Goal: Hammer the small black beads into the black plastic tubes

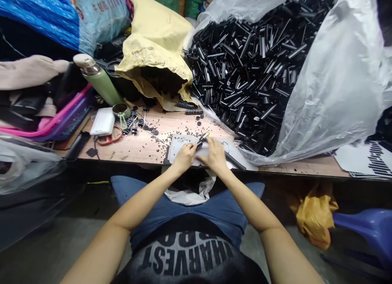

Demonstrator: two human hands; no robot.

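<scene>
My left hand (184, 156) and my right hand (215, 154) meet at the front edge of the wooden bench (137, 147), over a pale flat sheet (177, 145). Both are closed around a short black tube (202, 137) with a yellowish tip that pokes up between them. A second black tube (235, 162) lies on the bench just right of my right hand. A big clear plastic bag (337, 83) to the right spills a heap of black tubes (248, 71).
Small black beads and pins (136, 122) are scattered across the bench. A green bottle (99, 80), a white power bank (103, 121), red scissors (110, 139) and a yellow paper sack (156, 43) stand at the back left. A white bag (188, 194) hangs below the bench edge.
</scene>
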